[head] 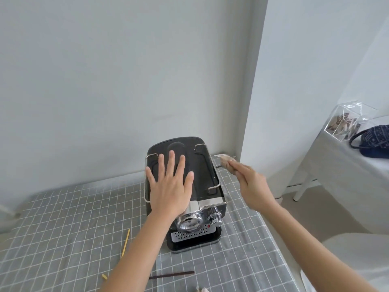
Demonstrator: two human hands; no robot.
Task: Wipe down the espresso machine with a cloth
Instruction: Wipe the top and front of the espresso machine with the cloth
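A black espresso machine (202, 163) with chrome front parts and a perforated drip tray stands on the table near the back wall. My left hand (170, 184) lies flat on its top, fingers spread, holding nothing. My right hand (250, 184) is at the machine's right side, with a beige cloth (226, 162) held at its fingertips. The cloth sits beside the machine's upper right edge, near the chrome rail; whether it touches the side I cannot tell.
The table carries a grey checked tablecloth (63, 218). A yellow stick (125, 243) and a dark brown stick (171, 275) lie near the front. A wall corner (250, 102) is right behind the cloth. To the right stands a side table (336, 165) with a clear box and a dark blue pouch.
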